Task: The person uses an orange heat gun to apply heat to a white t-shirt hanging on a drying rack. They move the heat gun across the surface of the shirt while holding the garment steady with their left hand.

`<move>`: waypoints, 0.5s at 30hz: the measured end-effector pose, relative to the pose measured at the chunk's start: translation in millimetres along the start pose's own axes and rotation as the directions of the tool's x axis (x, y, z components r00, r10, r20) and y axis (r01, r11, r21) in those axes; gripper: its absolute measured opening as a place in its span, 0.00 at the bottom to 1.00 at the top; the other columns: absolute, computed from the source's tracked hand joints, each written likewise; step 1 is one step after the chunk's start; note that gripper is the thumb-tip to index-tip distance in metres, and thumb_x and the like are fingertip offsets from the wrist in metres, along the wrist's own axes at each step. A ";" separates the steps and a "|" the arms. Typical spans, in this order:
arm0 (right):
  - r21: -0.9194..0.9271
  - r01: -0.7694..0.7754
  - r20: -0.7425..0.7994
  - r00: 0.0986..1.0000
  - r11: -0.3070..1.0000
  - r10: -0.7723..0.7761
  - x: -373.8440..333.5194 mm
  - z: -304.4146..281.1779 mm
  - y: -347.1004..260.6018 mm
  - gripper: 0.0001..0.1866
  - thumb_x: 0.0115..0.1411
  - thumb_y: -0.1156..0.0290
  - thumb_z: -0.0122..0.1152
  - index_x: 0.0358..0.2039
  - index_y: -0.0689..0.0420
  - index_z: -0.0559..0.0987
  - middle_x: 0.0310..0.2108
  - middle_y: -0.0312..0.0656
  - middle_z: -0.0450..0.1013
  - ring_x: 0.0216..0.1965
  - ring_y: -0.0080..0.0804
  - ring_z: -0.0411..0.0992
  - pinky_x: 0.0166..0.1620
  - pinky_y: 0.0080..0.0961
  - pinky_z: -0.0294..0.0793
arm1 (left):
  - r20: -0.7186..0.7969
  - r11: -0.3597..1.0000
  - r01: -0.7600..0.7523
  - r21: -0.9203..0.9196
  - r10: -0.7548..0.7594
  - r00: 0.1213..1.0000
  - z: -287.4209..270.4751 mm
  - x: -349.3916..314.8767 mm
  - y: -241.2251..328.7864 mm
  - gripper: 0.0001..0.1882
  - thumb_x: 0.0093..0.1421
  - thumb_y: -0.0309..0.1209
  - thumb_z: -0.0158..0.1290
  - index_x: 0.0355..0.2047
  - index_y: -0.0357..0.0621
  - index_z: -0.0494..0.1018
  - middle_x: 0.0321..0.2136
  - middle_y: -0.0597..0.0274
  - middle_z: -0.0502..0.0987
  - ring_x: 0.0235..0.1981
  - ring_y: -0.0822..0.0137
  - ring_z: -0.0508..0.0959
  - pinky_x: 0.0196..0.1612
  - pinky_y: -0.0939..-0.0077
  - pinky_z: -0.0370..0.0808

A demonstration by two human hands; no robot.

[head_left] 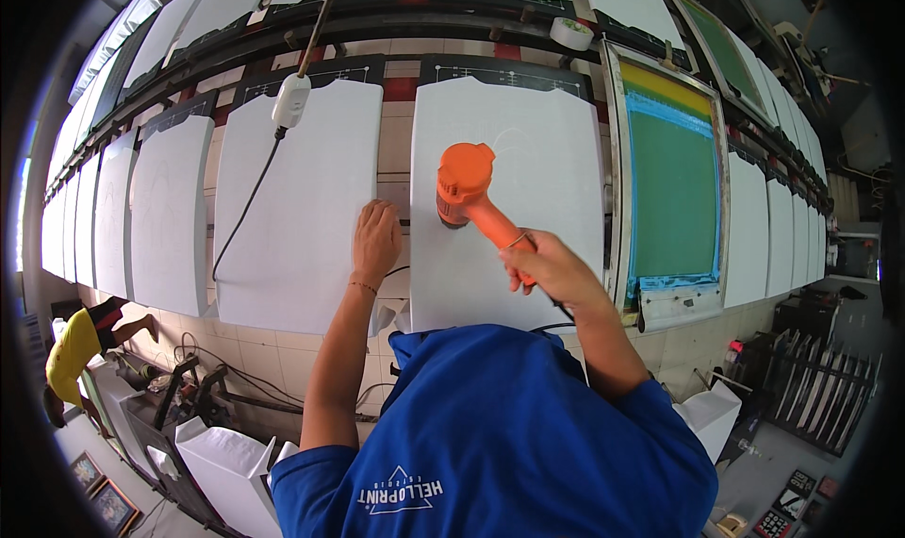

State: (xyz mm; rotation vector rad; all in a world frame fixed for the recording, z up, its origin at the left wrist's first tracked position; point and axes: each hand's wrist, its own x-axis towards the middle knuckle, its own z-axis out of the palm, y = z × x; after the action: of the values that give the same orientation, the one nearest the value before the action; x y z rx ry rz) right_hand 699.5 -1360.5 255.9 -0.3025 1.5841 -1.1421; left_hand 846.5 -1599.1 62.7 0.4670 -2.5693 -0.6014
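The right hand (551, 266) is wrapped round the handle of an orange, round-backed heat gun (468, 172), mid-frame over a smooth, cloth-covered board (551, 180). Left of centre, the left hand (379, 236), fingers bent, touches another white board's (311, 189) edge; from here I can't tell whether it grips.

An orange heat gun (468, 173) slants, nozzle (451, 215) apparently down, over a white fabric panel (509, 297); a twin panel (292, 198) lies left of it.
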 end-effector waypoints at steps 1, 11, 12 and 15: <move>0.026 -0.007 0.011 1.000 1.000 0.007 -0.5 -7.6 0.3 0.16 0.60 0.60 0.56 0.39 0.62 0.72 0.23 0.34 0.69 0.25 0.20 0.70 0.27 0.19 0.69 | -0.006 1.000 -0.005 -0.006 0.005 1.000 -0.7 1.3 2.3 0.09 0.55 0.21 0.48 0.37 0.36 0.71 0.40 0.53 0.74 0.49 0.52 0.71 0.52 0.60 0.68; 0.039 0.045 -0.171 0.985 0.998 -0.037 -14.7 -24.2 10.8 0.16 0.61 0.60 0.57 0.37 0.61 0.71 0.24 0.34 0.69 0.23 0.21 0.70 0.26 0.20 0.69 | 0.029 1.000 -0.002 0.012 0.001 1.000 -2.4 4.0 6.3 0.06 0.57 0.25 0.50 0.34 0.38 0.73 0.40 0.57 0.75 0.50 0.55 0.71 0.55 0.62 0.66; 0.043 0.058 -0.195 0.980 0.997 -0.048 -15.6 -26.2 15.6 0.16 0.61 0.60 0.57 0.37 0.61 0.71 0.24 0.34 0.69 0.23 0.21 0.70 0.26 0.19 0.69 | 0.018 1.000 -0.003 0.006 0.002 1.000 -1.9 4.5 6.1 0.05 0.56 0.24 0.51 0.33 0.38 0.74 0.40 0.57 0.76 0.50 0.54 0.71 0.54 0.62 0.66; 0.110 0.072 -0.276 0.960 0.991 -0.039 -29.4 -44.6 25.0 0.17 0.60 0.59 0.58 0.37 0.61 0.72 0.23 0.34 0.69 0.22 0.21 0.70 0.25 0.18 0.69 | 0.004 1.000 -0.004 -0.006 0.004 1.000 0.2 3.9 7.0 0.05 0.54 0.23 0.52 0.32 0.38 0.74 0.39 0.57 0.76 0.49 0.54 0.71 0.53 0.61 0.67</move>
State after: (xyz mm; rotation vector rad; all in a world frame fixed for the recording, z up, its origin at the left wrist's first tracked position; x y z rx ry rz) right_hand 680.7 -1304.8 251.1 -0.1128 1.7467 -1.3623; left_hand 841.7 -1594.7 67.3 0.4597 -2.5707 -0.6087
